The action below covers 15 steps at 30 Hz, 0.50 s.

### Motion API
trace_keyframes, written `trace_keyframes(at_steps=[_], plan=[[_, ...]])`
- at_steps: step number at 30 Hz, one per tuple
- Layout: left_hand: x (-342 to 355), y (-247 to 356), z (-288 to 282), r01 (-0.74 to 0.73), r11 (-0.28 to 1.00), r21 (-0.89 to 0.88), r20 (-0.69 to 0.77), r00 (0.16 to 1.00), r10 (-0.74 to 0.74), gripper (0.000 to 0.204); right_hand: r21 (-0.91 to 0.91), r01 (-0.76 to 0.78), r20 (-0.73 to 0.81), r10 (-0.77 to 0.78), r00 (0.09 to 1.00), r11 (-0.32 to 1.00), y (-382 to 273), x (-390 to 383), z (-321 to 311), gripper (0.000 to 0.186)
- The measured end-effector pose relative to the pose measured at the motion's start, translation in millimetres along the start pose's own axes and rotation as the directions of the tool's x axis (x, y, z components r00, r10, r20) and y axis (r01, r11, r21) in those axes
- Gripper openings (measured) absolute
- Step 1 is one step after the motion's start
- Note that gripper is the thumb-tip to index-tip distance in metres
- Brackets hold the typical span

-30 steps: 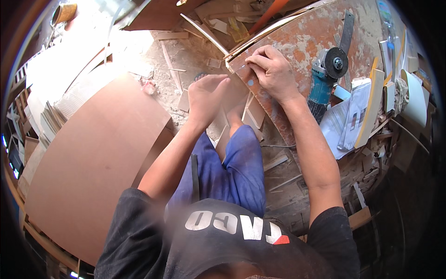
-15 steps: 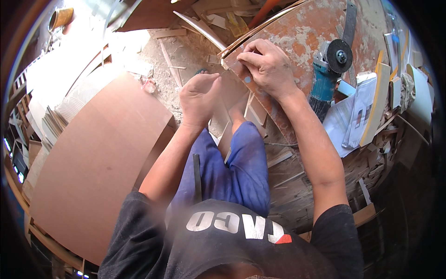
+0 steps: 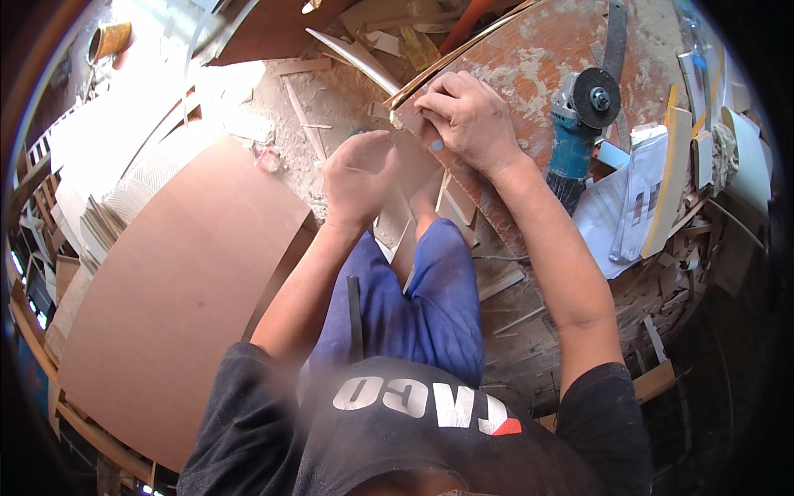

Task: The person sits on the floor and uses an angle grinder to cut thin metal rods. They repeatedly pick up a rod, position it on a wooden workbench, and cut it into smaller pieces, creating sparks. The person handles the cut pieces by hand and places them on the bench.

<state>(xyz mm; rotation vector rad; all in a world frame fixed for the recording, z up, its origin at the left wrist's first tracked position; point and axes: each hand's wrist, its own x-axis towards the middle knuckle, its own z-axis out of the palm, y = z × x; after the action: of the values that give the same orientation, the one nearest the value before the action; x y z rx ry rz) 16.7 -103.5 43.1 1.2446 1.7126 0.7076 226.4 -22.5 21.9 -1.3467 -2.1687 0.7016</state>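
Observation:
My left hand [image 3: 357, 178] is raised above my lap, fingers curled in toward the thumb and a little smeared. My right hand [image 3: 470, 120] is held in a pinch over the near-left corner of a worn reddish-brown board [image 3: 529, 74] with pale blotches. Whatever lies between the fingertips of either hand is too small or hidden to make out. The hands are a short distance apart. To the right of my right hand, an angle grinder [image 3: 571, 140] with a teal body and a dark disc lies on the board.
A large smooth brown panel [image 3: 182, 306] stands at the left. Papers in a clear sleeve [image 3: 641, 194] lie right of the grinder, beside wood strips [image 3: 668, 182]. Wood offcuts [image 3: 306, 120] are scattered on the dusty floor. A rusty can [image 3: 109, 40] is at the far left.
My right hand has shifted slightly left along the board's corner. My left hand stays near the same place, its fingers bent a little differently. The whole view has moved slightly.

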Motion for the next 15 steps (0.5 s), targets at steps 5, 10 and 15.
trace_keyframes(at_steps=[5,10,15], plan=[[2,10,0,0.014,0.999,0.036,0.059,0.998,-0.017,0.044,0.100,-0.063,-0.110,0.074,0.991,0.993,-4,-7,-9,0.033],[21,22,-39,0.116,0.993,-0.020,-0.004,0.993,-0.116,0.043,0.123,-0.292,-0.297,0.316,0.901,0.949,-51,-61,-60,0.034],[85,28,-89,0.083,0.981,-0.173,-0.180,0.977,-0.114,0.030,0.009,-0.723,-0.521,0.620,0.586,0.691,-51,-135,-107,0.040]])
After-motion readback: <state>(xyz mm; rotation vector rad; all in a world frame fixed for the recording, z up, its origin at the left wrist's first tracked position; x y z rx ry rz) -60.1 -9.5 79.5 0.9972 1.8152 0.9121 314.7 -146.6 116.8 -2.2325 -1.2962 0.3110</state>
